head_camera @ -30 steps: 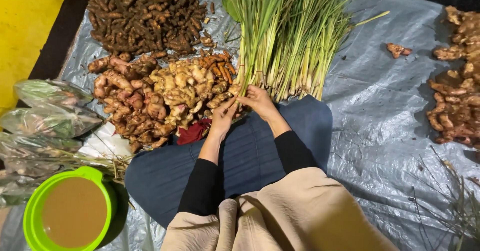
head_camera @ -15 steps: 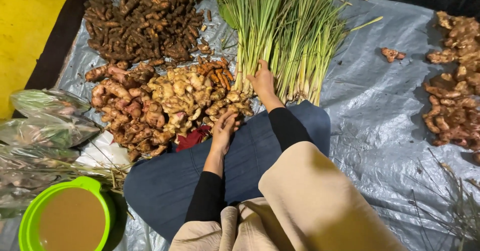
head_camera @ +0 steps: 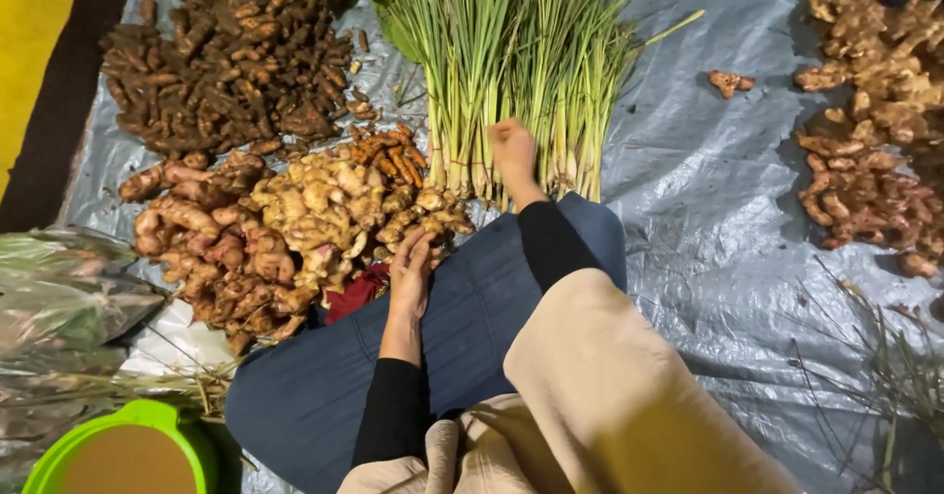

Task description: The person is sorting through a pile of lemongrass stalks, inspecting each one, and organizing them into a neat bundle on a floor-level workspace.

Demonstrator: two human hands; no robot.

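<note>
My right hand point(head_camera: 513, 152) reaches forward onto the white bases of a big bundle of lemongrass stalks point(head_camera: 511, 52), fingers curled among them. My left hand point(head_camera: 410, 270) rests flat at the edge of a pile of pale ginger roots point(head_camera: 324, 209), fingers apart, holding nothing. Both arms wear black sleeves under beige cloth. My knee in dark blue fabric point(head_camera: 472, 317) lies beneath the hands.
A dark brown root pile point(head_camera: 226, 61) lies at the back left, reddish roots point(head_camera: 187, 229) at left, more ginger point(head_camera: 875, 120) at far right, all on a grey plastic sheet point(head_camera: 708, 219). A green tub point(head_camera: 128, 450) and clear bags point(head_camera: 59, 297) sit at lower left.
My right hand moved forward from the ginger's edge into the lemongrass bases. My left hand drew back toward my knee at the ginger pile's near edge.
</note>
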